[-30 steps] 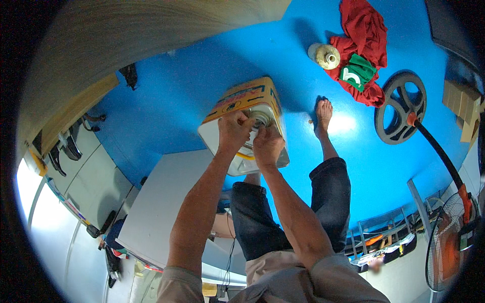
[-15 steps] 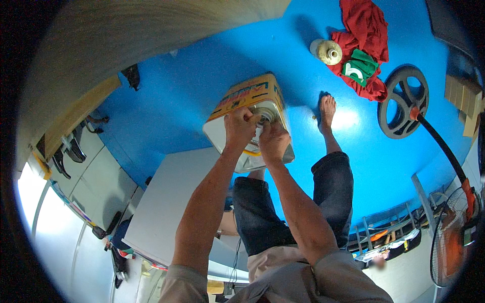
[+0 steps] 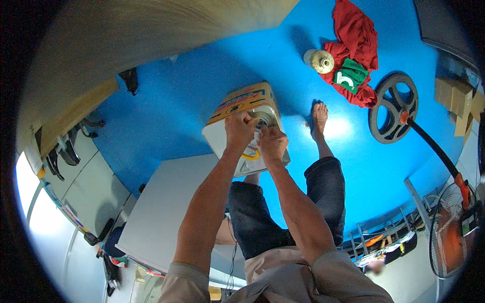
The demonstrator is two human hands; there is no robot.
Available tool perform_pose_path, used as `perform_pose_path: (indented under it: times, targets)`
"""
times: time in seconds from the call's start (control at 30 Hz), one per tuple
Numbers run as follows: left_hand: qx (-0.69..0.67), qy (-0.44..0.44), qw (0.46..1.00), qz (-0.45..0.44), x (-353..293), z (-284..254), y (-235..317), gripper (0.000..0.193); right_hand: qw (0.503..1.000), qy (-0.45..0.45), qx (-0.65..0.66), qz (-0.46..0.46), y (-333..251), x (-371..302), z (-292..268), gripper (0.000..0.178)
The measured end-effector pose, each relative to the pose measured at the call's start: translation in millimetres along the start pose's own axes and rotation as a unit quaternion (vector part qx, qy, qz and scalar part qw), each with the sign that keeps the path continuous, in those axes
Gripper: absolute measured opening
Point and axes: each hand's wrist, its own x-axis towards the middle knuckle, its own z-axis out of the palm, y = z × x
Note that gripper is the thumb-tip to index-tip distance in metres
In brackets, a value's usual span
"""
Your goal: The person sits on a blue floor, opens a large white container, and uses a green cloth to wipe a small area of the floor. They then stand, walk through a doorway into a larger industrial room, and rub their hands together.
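Observation:
A square tin can (image 3: 214,136) with orange printed sides and a pale metal top stands tilted in front of my legs. Between my hands a round, ringed neck (image 3: 264,117) shows on its top, and a yellow handle (image 3: 251,155) curves nearby. My left hand (image 3: 239,132) is closed, its thumb and fingertips pinched at the left edge of that neck. At the neck's near right side, my right hand (image 3: 273,143) is also closed with bent fingers. My fingers partly cover the neck, so I cannot tell whether a cap sits in it.
A beige bottle (image 3: 322,61) stands by a red cloth (image 3: 356,35) and a green cloth (image 3: 352,76) on the blue floor (image 3: 187,101). A standing fan (image 3: 449,232) with a dark round base (image 3: 395,107) is at right. A white tabletop (image 3: 161,202) lies left of my legs; cardboard boxes (image 3: 452,98) sit far right.
The whole view has shifted a little, with floor items moving left and down. My right hand sits slightly lower against the neck; both hands stay at the tin's top.

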Motion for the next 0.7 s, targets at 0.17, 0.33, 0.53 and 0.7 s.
perform_pose_path:
  times: [0.17, 0.33, 0.53, 0.7]
  targets:
    - [0.059, 0.045, 0.996, 0.041, 0, 7, -16, 0.027, 0.995, -0.038, 0.064, 0.072, -26, -6, -4, 0.028]
    - [0.072, 0.006, 0.997, 0.025, 5, 3, 3, 0.024, 0.997, -0.035, 0.068, -0.025, 5, 3, -5, 0.025]
    - [0.110, 0.064, 0.988, 0.085, -11, 4, -2, 0.020, 1.000, -0.021, 0.012, 0.009, -16, -13, -5, 0.023]
    - [0.130, 0.051, 0.987, 0.083, -16, 6, 8, 0.017, 0.995, 0.005, -0.079, -0.061, -21, -5, -4, 0.025]
